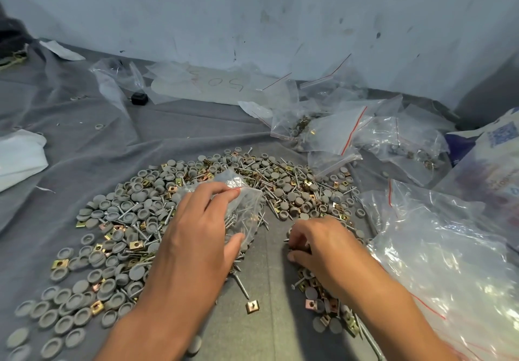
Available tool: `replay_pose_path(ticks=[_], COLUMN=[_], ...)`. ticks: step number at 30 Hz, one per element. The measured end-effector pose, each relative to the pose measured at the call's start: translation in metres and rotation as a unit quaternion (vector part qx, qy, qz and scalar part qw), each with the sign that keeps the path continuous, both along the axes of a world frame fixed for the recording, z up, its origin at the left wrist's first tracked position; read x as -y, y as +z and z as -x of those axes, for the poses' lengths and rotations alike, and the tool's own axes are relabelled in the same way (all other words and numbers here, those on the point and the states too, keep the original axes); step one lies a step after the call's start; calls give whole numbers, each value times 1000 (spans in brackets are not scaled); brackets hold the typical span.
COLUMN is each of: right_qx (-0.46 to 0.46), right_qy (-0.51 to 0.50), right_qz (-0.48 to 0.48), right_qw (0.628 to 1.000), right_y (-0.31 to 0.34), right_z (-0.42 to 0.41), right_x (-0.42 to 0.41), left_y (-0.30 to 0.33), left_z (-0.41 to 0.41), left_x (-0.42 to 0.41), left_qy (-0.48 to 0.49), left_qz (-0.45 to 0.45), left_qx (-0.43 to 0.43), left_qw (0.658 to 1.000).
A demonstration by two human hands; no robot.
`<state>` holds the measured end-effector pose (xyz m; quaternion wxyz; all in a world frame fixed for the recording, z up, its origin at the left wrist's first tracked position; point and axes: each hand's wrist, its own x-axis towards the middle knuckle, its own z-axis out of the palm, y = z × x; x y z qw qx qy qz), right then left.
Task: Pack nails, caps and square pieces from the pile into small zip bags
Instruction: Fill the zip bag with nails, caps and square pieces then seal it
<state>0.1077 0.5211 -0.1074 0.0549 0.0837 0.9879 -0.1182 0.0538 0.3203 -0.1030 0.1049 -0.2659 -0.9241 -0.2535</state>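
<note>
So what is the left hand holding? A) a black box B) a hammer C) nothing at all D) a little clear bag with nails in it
D: the left hand grips a small clear zip bag over the pile, and nails show through the plastic.

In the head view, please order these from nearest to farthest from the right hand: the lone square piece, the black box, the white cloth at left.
From the right hand:
1. Lone square piece, just below-left of the hand.
2. Black box, far up-left near the wall.
3. White cloth, at the left edge.
</note>
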Motion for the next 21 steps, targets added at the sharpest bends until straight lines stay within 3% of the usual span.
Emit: replay_pose_path(ticks=[4, 7, 8, 10, 11, 12, 14, 15, 18, 21], right_qx=[-27, 2, 21, 86, 115, 130, 125, 118, 99, 69], right_qy=[25, 5, -25, -81, -84, -56, 56, 110, 185, 173], right_qz=[18, 220, 334, 557, 600, 574, 400, 320, 170, 110], right_qw=[999, 975, 942, 822, 788, 806, 906, 933, 963, 976], right_y=[-3, -1, 1, 3, 3, 2, 0, -2, -7, -9], right_z=[-3, -1, 0, 2, 2, 2, -2, -3, -8, -11], right_x=[2, 8, 11, 18, 20, 19, 19, 19, 28, 38], left_y=[1, 1, 1, 1, 1, 1, 0, 0, 1, 1], left_z=[0, 0, 0, 0, 0, 0, 0, 0, -1, -1], left_x=[0, 0, 0, 1, 1, 1, 1, 1, 0, 1], left_qy=[0, -3, -4, -4, -3, -2, 0, 2, 3, -2], left_qz=[-3, -9, -10, -8, -6, -5, -6, -6, -4, -5], left_qx=[-3, -2, -3, -4, -4, -5, -5, -6, -8, -5], left_qw=[1000, 1000, 1000, 1000, 1000, 1000, 1000, 1000, 1000, 1000])
